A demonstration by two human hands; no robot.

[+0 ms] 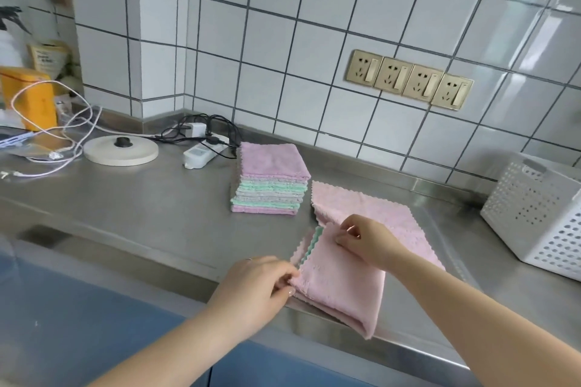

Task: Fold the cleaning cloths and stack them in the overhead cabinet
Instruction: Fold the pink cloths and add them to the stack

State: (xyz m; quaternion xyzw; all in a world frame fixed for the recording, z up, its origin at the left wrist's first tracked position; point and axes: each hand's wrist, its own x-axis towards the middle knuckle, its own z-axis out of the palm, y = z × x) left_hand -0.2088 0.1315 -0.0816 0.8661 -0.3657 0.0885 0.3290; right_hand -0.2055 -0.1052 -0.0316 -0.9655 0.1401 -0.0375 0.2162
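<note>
While we are working through the cloths at the steel bench (151,198), the clutter at the far left is sitting well apart from the job: a yellow box (30,97), a loop of pale cable (63,122), a round cream kettle base (121,151) and a white power strip (201,155) are all staying back near the tiled wall, probably so the front of the bench is left for folding. Moving right, we are keeping the stack of folded cloths (270,181), pink on top with green and grey layers under it, just beside the working spot, so each finished piece has only a short way to go. Our left hand (261,286) is pinching the near left edge of the pink cloth (342,280), its fingers (284,284) curled together on the zigzag hem, to hold that side square. A sliver of green cloth (314,242) is peeking out beneath that edge. Our right hand (364,240) is pinching the upper corner of the same folded flap, fingertips closed on it, seemingly lining up the edges. The pink cloth is lying partly doubled over at the front lip of the bench, its far half lying flat toward the wall. At the far right a white perforated basket (534,214) is standing, perhaps the source of the cloths. The overhead cabinet is out of view, so we judge stacking is not yet begun
</note>
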